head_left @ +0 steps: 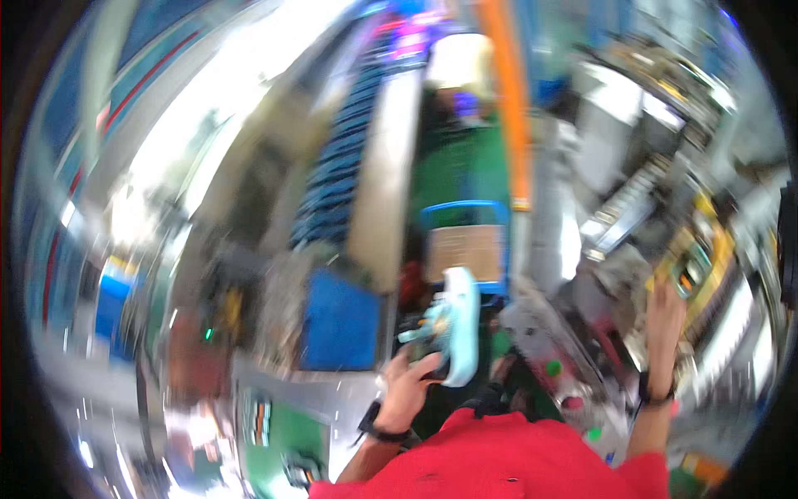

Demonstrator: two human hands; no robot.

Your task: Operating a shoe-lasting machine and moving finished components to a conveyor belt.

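Note:
Motion blurs much of the view. Near the middle, my left hand is closed around a long, pale teal and white piece with darker parts on its left side. Its exact kind is too smeared to make out. My right hand stretches out to the right, beside a yellow-edged machine part with a dark greenish oval in it. The fingers there are blurred, so contact or a grip cannot be made out. Both wrists wear dark bands.
Ahead stands a blue-framed cart with a brown board. A blue panel sits left of my left hand, below a dark ribbed strip. An orange post rises ahead. Grey metal machinery with green and red buttons crowds the right.

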